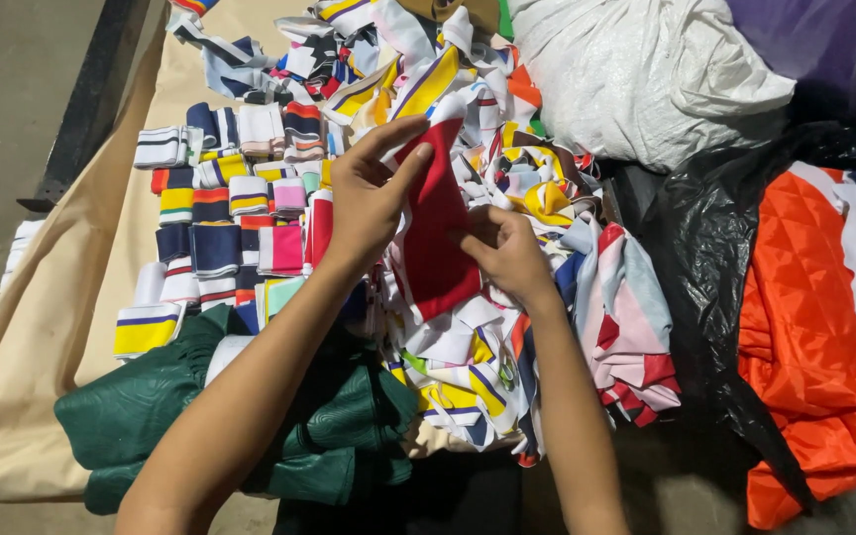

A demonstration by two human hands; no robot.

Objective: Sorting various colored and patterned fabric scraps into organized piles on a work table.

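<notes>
L hand & R hand both grip 1 red knit rib strip, flat, rectangular; folded striped strips stacked beside, count unclear.

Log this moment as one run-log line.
left hand: grips red fabric strip top | right hand: pinches strip lower edge | beneath: loose striped collar pile | left: folded striped collars in rows

Our forearms both reach forward, converging. Left hand raised, thumb and fingers pinched. Right hand lower, fingers curled shut.
</notes>
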